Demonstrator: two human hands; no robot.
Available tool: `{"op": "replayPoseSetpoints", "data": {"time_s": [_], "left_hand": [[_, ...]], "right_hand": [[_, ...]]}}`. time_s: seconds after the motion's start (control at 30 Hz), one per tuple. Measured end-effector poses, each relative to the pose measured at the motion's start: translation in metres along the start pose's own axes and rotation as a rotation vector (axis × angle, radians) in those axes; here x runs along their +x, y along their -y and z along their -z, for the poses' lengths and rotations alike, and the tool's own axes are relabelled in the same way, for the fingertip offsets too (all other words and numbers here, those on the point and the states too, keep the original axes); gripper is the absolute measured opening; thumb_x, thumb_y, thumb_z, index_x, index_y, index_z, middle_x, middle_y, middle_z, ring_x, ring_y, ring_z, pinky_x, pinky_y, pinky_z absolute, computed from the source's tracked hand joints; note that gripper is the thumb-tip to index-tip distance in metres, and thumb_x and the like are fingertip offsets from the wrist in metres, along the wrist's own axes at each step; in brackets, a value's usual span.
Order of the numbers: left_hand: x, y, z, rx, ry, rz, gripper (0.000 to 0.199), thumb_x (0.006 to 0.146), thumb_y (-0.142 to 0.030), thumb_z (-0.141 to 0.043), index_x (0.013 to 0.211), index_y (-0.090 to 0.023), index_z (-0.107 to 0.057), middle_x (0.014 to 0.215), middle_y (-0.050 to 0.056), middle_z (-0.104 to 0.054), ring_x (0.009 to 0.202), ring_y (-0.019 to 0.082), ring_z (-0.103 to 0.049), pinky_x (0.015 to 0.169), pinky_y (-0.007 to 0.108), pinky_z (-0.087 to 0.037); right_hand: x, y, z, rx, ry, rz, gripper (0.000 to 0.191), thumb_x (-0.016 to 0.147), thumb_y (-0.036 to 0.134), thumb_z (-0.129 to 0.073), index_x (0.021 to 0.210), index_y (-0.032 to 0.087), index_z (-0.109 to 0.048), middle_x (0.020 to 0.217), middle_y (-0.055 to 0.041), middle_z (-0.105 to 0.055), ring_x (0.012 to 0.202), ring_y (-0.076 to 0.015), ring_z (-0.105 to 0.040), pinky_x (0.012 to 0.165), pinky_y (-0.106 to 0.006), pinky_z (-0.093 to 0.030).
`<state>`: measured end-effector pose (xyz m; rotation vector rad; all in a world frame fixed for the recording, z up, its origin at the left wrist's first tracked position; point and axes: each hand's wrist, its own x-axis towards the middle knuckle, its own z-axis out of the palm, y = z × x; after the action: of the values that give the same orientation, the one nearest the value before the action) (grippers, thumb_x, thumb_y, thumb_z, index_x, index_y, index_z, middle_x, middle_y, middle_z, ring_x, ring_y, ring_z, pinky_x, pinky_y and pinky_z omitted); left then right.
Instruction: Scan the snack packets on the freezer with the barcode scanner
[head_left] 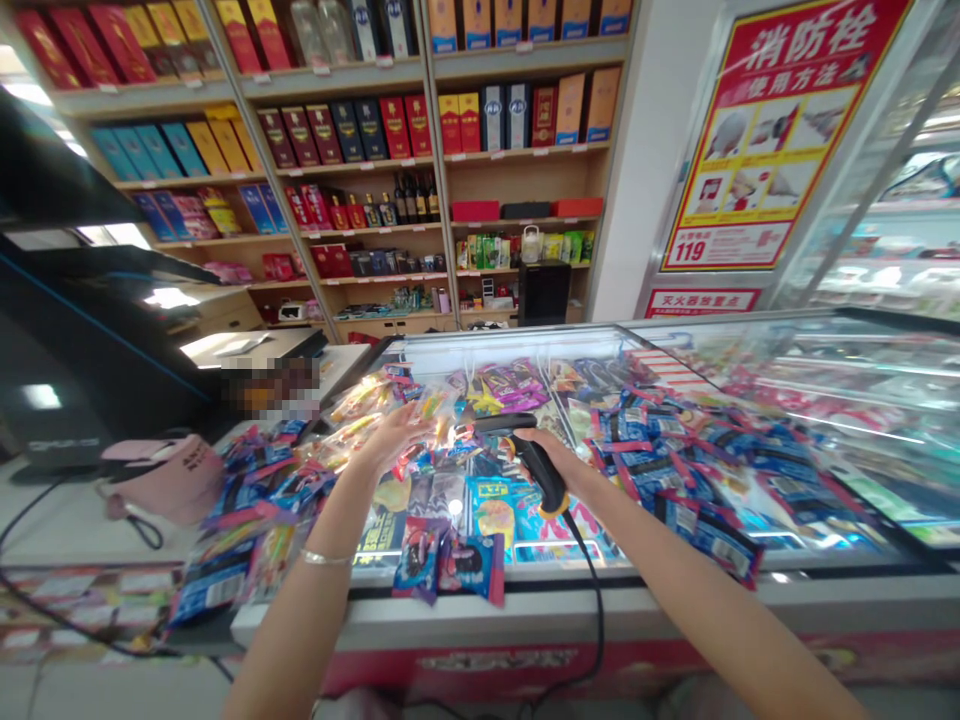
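My right hand is wrapped round a black and yellow barcode scanner, whose head points left and whose cable hangs down over the freezer's front. My left hand is just left of the scanner head, its fingers on a clear, shiny snack packet. Both hands are above the glass top of a chest freezer. Two blue and purple packets lie at the front edge, below the hands. More blue packets are piled on the right, and clear yellowish packets lie on the left.
A pink cup-like container stands on the left counter beside a dark monitor. Blue packets spread across the counter's edge. Behind the freezer rise shelves of boxes and bottles. The black cable runs down in front.
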<state>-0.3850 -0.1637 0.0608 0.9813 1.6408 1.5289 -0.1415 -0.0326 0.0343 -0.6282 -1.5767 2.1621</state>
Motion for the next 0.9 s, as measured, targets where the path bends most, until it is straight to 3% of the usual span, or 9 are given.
{"op": "replayPoseSetpoints", "data": {"time_s": [0.13, 0.23, 0.37, 0.5, 0.67, 0.9], "left_hand": [[0.003, 0.002, -0.009, -0.206, -0.028, 0.003, 0.031, 0.062, -0.030, -0.078, 0.082, -0.016, -0.059, 0.083, 0.006, -0.070, 0.084, 0.022, -0.069, 0.083, 0.037, -0.055], [0.005, 0.007, -0.023, -0.297, -0.043, -0.019, 0.027, 0.075, -0.035, -0.069, 0.093, -0.016, -0.060, 0.096, 0.010, -0.071, 0.091, 0.023, -0.069, 0.088, 0.041, -0.054], [0.005, 0.018, -0.049, -0.335, -0.036, -0.073, 0.041, 0.081, -0.033, -0.063, 0.119, -0.021, -0.053, 0.112, 0.009, -0.068, 0.099, 0.021, -0.067, 0.094, 0.042, -0.051], [0.004, 0.028, -0.069, -0.316, -0.035, -0.124, 0.056, 0.080, -0.025, -0.063, 0.133, -0.027, -0.044, 0.115, 0.007, -0.067, 0.104, 0.018, -0.065, 0.099, 0.040, -0.047], [0.004, 0.031, -0.071, -0.328, 0.056, -0.115, 0.053, 0.084, -0.034, -0.060, 0.134, -0.025, -0.044, 0.118, 0.010, -0.066, 0.106, 0.021, -0.064, 0.097, 0.042, -0.048], [0.005, 0.030, -0.071, -0.462, -0.023, -0.045, 0.051, 0.072, -0.028, -0.076, 0.119, -0.022, -0.059, 0.101, 0.006, -0.072, 0.105, 0.021, -0.064, 0.093, 0.029, -0.050]], "right_hand": [[-0.001, 0.001, -0.001, -0.010, 0.015, 0.008, 0.027, 0.075, 0.042, -0.061, 0.072, 0.015, -0.064, 0.053, -0.0034, -0.061, 0.039, -0.0116, -0.052, 0.037, -0.022, -0.043], [-0.002, 0.001, -0.002, -0.036, 0.038, 0.049, 0.026, 0.072, 0.041, -0.065, 0.075, 0.015, -0.062, 0.061, -0.0032, -0.065, 0.038, -0.0112, -0.053, 0.036, -0.022, -0.042], [-0.004, 0.001, -0.005, -0.118, 0.075, 0.073, 0.028, 0.069, 0.040, -0.068, 0.079, 0.015, -0.062, 0.064, -0.0029, -0.066, 0.037, -0.0114, -0.053, 0.034, -0.023, -0.041], [-0.009, 0.000, -0.012, -0.229, 0.094, 0.075, 0.025, 0.069, 0.038, -0.067, 0.078, 0.015, -0.064, 0.066, -0.0027, -0.066, 0.037, -0.0114, -0.053, 0.034, -0.023, -0.041], [-0.016, 0.001, -0.019, -0.480, 0.034, 0.121, 0.017, 0.071, 0.032, -0.064, 0.065, 0.017, -0.060, 0.061, -0.0023, -0.064, 0.038, -0.0129, -0.055, 0.038, -0.024, -0.043], [-0.020, 0.002, -0.019, -0.585, 0.017, 0.239, 0.017, 0.074, 0.031, -0.062, 0.066, 0.017, -0.059, 0.056, -0.0002, -0.061, 0.041, -0.0146, -0.058, 0.044, -0.025, -0.046]]}}
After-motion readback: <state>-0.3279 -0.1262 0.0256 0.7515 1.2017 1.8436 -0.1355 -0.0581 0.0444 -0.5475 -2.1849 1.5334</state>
